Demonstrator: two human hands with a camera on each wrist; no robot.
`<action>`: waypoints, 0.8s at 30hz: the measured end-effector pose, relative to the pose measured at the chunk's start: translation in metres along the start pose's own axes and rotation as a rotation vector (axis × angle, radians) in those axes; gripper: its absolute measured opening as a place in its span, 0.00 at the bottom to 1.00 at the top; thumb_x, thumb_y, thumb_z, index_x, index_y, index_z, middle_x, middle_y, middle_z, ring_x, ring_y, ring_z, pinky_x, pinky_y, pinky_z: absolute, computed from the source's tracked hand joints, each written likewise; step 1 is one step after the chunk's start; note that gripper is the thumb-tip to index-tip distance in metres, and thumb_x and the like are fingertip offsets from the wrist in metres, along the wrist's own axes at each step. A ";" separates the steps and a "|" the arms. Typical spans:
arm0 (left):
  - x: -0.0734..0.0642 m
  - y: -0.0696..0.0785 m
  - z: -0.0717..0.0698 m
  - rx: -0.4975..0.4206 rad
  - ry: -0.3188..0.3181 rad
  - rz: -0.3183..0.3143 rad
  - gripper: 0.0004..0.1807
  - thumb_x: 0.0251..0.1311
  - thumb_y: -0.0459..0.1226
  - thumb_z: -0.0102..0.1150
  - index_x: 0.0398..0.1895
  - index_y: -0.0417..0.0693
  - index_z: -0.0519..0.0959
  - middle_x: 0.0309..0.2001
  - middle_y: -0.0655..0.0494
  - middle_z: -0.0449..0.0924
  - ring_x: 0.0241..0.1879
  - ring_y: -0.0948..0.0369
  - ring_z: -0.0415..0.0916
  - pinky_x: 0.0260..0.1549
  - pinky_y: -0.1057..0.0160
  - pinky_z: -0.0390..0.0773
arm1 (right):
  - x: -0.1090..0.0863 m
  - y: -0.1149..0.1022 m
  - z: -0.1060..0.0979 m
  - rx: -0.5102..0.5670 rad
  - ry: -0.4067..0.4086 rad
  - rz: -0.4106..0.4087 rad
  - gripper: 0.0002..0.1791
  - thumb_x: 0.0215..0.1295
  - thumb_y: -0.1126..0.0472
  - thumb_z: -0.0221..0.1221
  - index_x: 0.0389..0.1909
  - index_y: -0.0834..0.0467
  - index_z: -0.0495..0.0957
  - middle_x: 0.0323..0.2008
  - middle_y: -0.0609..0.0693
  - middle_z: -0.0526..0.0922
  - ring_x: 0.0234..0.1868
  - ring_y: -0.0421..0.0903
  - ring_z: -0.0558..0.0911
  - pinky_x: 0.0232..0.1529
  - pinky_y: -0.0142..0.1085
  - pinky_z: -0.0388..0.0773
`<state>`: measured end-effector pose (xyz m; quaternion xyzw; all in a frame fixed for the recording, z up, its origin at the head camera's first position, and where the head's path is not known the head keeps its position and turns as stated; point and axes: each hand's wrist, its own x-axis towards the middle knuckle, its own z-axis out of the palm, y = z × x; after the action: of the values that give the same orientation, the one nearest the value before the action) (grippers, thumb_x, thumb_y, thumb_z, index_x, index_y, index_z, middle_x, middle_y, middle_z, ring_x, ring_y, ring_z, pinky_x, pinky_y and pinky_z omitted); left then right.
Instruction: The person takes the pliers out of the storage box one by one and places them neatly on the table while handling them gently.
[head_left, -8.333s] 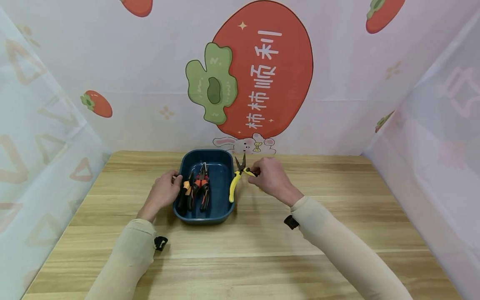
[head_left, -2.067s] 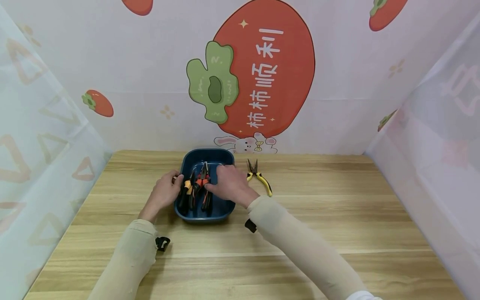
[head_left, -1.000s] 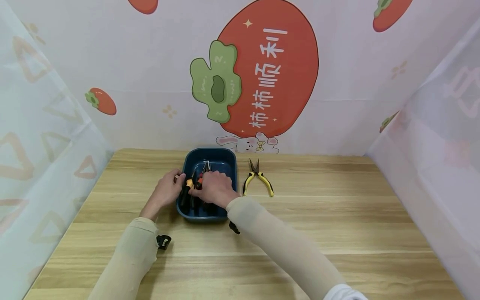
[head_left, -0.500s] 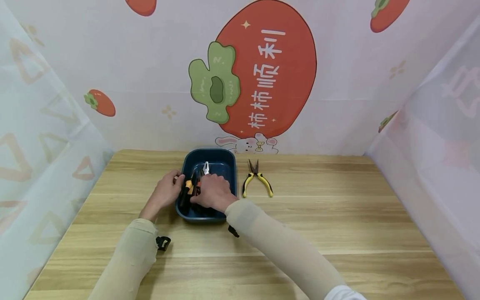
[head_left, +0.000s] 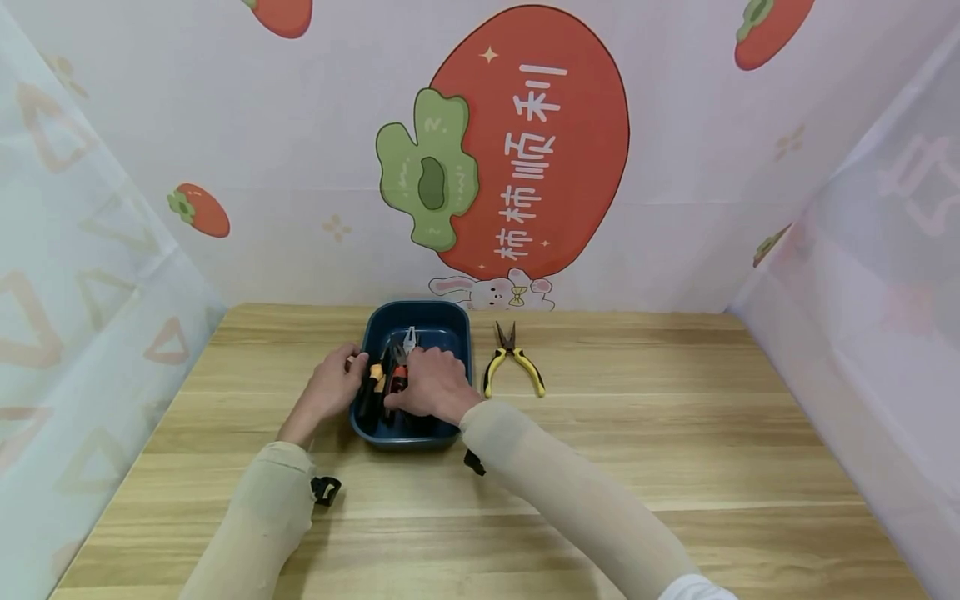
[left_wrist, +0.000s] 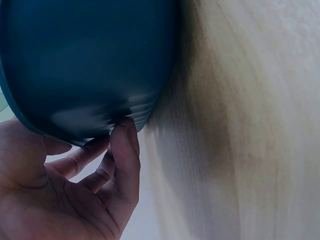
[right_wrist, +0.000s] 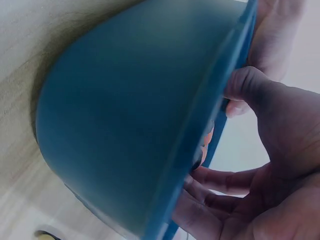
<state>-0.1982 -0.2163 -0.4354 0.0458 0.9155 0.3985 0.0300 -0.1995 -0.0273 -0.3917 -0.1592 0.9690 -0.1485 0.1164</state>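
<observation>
My left hand (head_left: 330, 385) holds the near-left rim of a dark blue plastic bin (head_left: 375, 441); in the left wrist view its curled fingertips (left_wrist: 125, 131) press the outer wall. Reaching over the right side, my right hand (head_left: 432, 385) is down among the pliers inside. Orange-and-black-handled pliers (head_left: 401, 377) lie just left of its thumb. Silver-jawed pliers (head_left: 409, 338) poke out beyond the knuckles, their handles hidden beneath the hand. A black-handled tool with a light orange part (head_left: 376, 375) lies along the left wall. I cannot tell whether the right fingers grip anything.
Yellow-and-black needle-nose pliers (head_left: 530, 367) lie spread on the wooden table (head_left: 645, 433), right of the bin. A printed white cloth (head_left: 675, 250) stands behind the table, with similar sheets on both sides.
Yellow pliers went from the right hand onto the table. The right hand then moved left into the bin. Lately the orange-handled pliers shifted left, showing the silver jaws. The left hand stays put.
</observation>
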 end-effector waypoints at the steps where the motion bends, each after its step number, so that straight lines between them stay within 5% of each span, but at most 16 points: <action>1: 0.000 0.000 0.000 0.000 -0.001 0.002 0.20 0.82 0.41 0.39 0.55 0.31 0.72 0.44 0.36 0.79 0.36 0.50 0.77 0.31 0.56 0.76 | -0.001 0.000 -0.002 -0.002 0.005 -0.003 0.28 0.58 0.35 0.69 0.40 0.55 0.77 0.29 0.49 0.76 0.27 0.46 0.77 0.25 0.36 0.74; 11: -0.001 0.000 0.000 0.004 0.013 0.009 0.19 0.81 0.40 0.39 0.55 0.32 0.72 0.42 0.38 0.80 0.36 0.50 0.78 0.30 0.57 0.75 | -0.016 0.004 -0.024 -0.026 0.068 -0.035 0.30 0.58 0.33 0.68 0.42 0.55 0.76 0.29 0.48 0.76 0.27 0.46 0.77 0.24 0.35 0.73; 19: 0.000 0.000 0.001 0.017 0.022 0.011 0.18 0.81 0.40 0.40 0.55 0.32 0.72 0.42 0.37 0.80 0.36 0.49 0.78 0.31 0.56 0.75 | -0.027 0.020 -0.036 -0.037 0.082 -0.034 0.39 0.59 0.33 0.67 0.58 0.59 0.75 0.43 0.51 0.80 0.38 0.47 0.79 0.36 0.39 0.79; 24: 0.000 0.000 0.002 0.018 0.019 -0.005 0.18 0.81 0.40 0.40 0.54 0.33 0.71 0.42 0.37 0.79 0.36 0.49 0.78 0.31 0.56 0.75 | -0.029 0.033 -0.039 -0.016 0.105 -0.024 0.35 0.58 0.34 0.68 0.52 0.58 0.76 0.34 0.50 0.77 0.31 0.46 0.77 0.26 0.35 0.74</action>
<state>-0.1981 -0.2152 -0.4366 0.0402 0.9193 0.3908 0.0219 -0.1923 0.0226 -0.3614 -0.1637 0.9730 -0.1503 0.0624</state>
